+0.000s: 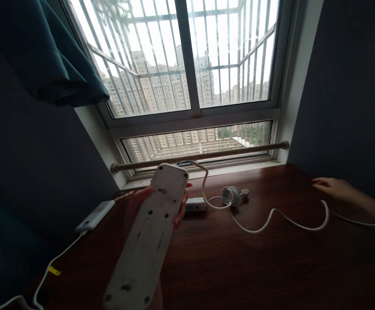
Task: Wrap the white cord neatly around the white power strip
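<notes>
My left hand is closed round a white power strip, gripping it from behind near its upper end. The strip is tilted, and its underside faces me, with dark feet, screw holes and hanging slots. From its top end a white cord runs down to the table and away to the right in loose curves. My right hand is over the table's right side with its fingers stretched leftward, holding nothing that I can see. Below that hand, the cord passes across the tabletop.
On the dark wooden table lie a coiled cable with a plug and a small white box-shaped device. A white power bank with a cable is at the left. Behind are a rail, a barred window and a blue curtain.
</notes>
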{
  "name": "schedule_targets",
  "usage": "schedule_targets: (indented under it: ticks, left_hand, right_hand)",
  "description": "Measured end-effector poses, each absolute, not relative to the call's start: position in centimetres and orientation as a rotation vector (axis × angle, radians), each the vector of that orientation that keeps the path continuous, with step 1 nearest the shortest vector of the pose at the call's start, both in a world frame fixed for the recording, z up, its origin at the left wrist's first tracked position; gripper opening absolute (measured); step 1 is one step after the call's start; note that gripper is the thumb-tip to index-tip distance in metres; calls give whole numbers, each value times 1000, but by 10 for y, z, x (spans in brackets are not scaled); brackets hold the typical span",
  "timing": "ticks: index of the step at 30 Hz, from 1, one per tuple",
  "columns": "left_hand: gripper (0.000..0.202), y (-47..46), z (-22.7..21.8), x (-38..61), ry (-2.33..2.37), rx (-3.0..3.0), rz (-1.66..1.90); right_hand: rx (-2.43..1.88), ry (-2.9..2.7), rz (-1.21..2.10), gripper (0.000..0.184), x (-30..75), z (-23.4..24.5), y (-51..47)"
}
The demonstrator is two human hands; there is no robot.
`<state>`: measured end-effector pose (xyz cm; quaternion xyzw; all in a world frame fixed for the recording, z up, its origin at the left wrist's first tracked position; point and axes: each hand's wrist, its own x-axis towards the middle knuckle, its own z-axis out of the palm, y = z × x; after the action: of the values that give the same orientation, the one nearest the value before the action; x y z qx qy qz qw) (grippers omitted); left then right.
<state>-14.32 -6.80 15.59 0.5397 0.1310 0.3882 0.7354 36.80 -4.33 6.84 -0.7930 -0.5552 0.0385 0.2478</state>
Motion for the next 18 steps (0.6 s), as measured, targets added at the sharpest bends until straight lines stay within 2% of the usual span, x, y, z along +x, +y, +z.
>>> schedule_targets:
  ticks: [3, 5, 6, 8, 13, 15, 18]
  left_hand:
    - [52, -80, 153, -134, 383, 1183, 962]
    - [48, -87, 149, -131, 465, 1137, 1050]
    - [48, -91, 147, -130, 494, 1121, 1094]
    - [47, -96, 145, -130, 505, 1120, 1184]
    - [54, -103, 148, -135, 447, 1206, 1258]
    - [55, -105, 149, -138, 413, 1257, 1348]
    - [48, -108, 144, -144, 365, 1293, 1542]
  right_hand:
    - [-1769, -1998, 448, 29, 290, 64, -37]
    - [-1286, -2308, 638, 55, 236, 56, -37]
    - [-1027, -2404, 693, 62, 212, 51, -37]
    - [-759, -2451, 697, 58, 176, 43, -35]
    - [-628, -2575, 810, 25, 153, 40, -38]
    - [-558, -2615, 982, 20, 161, 45, -49]
    - [-578, -2562, 1485, 29, 177, 55, -70]
